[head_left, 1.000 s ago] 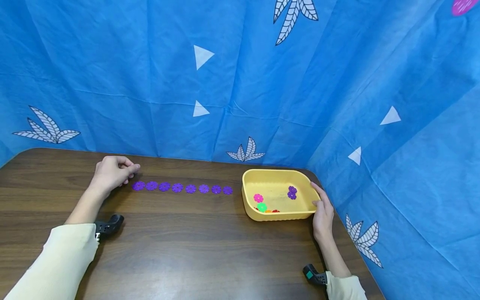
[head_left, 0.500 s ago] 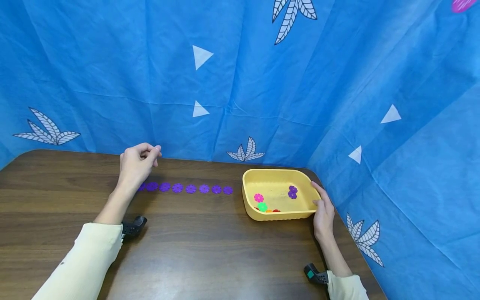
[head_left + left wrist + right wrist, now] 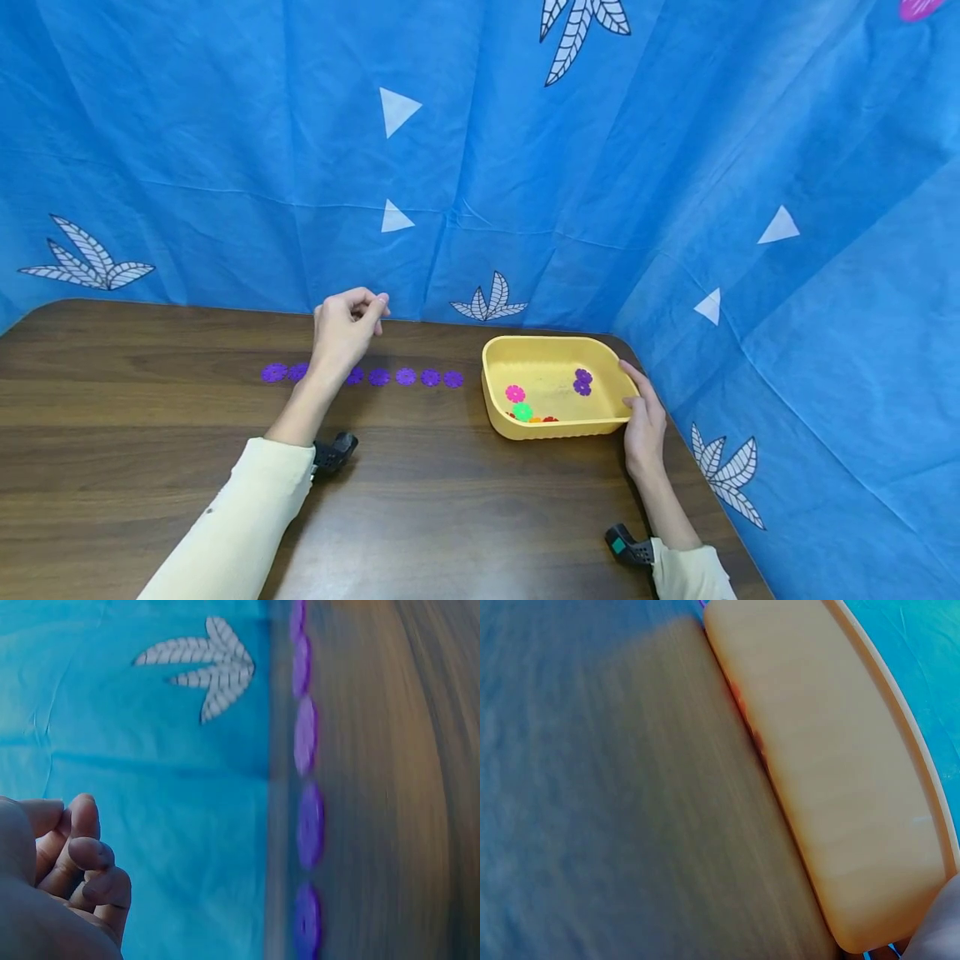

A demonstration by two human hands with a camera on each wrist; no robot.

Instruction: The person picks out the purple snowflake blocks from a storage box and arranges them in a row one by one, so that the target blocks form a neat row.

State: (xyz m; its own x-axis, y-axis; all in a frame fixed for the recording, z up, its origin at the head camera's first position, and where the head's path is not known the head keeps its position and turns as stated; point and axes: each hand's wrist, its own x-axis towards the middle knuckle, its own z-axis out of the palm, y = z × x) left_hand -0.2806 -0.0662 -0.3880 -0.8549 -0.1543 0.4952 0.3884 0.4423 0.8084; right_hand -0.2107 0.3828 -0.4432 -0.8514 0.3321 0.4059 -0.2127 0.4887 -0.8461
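My left hand (image 3: pixel 341 329) hovers over a row of several purple flower-shaped discs (image 3: pixel 406 377), hiding part of the row in the head view. Its fingers are curled and the thumb meets the fingertips, with nothing showing between them in the left wrist view. The same purple discs (image 3: pixel 310 825) run along the table there. At the right, a yellow plastic tub (image 3: pixel 555 431) stands on the table, and my right hand (image 3: pixel 645 425) grips its right rim, thumb at the inside. In the tub lie purple discs (image 3: pixel 582 382), a pink disc (image 3: pixel 515 393), a green disc (image 3: pixel 522 412) and partly hidden red and orange ones.
The brown wooden table (image 3: pixel 450 517) ends at the back and right against a blue curtain (image 3: pixel 300 150) with white leaf and triangle prints. Each wrist wears a black band, such as the left wristband (image 3: pixel 335 452).
My left hand has moved right, from the left end of the purple row to above its middle, uncovering the leftmost discs. My right hand and the tub have stayed in place.
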